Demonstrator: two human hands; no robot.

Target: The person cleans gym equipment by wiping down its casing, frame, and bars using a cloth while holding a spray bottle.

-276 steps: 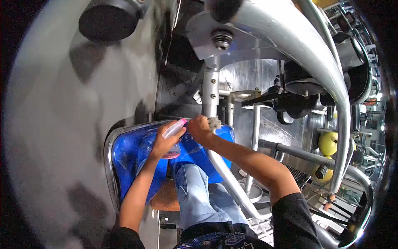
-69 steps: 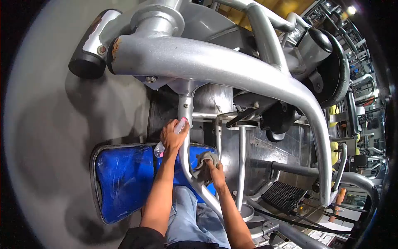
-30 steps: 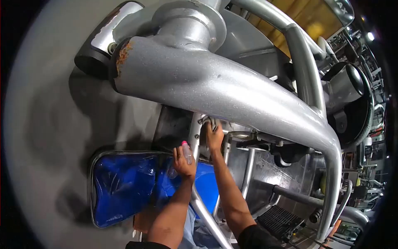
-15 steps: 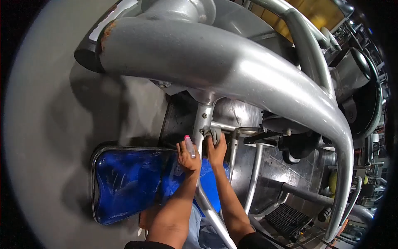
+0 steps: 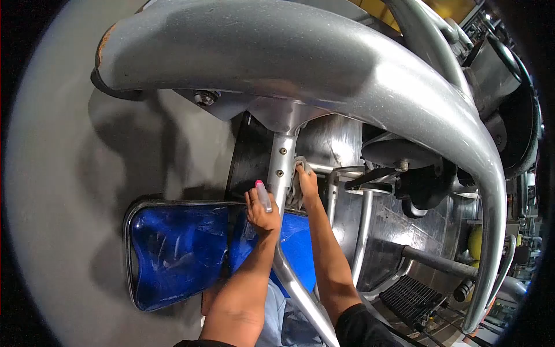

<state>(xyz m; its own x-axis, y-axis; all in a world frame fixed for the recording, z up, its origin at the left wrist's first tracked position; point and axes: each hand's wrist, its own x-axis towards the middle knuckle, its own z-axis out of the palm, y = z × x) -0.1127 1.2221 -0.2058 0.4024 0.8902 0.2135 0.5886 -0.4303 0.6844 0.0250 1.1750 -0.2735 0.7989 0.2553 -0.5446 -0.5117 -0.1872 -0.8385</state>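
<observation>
My left hand (image 5: pixel 263 218) is closed around a small clear bottle (image 5: pixel 264 198) with a pink cap, beside a slim silver post (image 5: pixel 282 156) with two bolts. On the other side of that post, my right hand (image 5: pixel 309 184) grips a grey cloth (image 5: pixel 302 164). Part of the cloth hangs below its fingers, near the post; whether it touches the metal I cannot tell. The post joins a thick curved silver tube (image 5: pixel 243 52) above and runs down between my forearms.
A blue padded cushion (image 5: pixel 179 248) in a dark frame lies at the left, and another blue pad (image 5: pixel 298 240) sits behind my hands. A black ribbed footplate (image 5: pixel 411 298) is at the lower right. The large tube crosses above both hands and curves down at the right.
The thick tube fills more of the view. My right hand has shifted slightly right and up with the cloth, and more cloth hangs down. My left hand keeps the bottle.
</observation>
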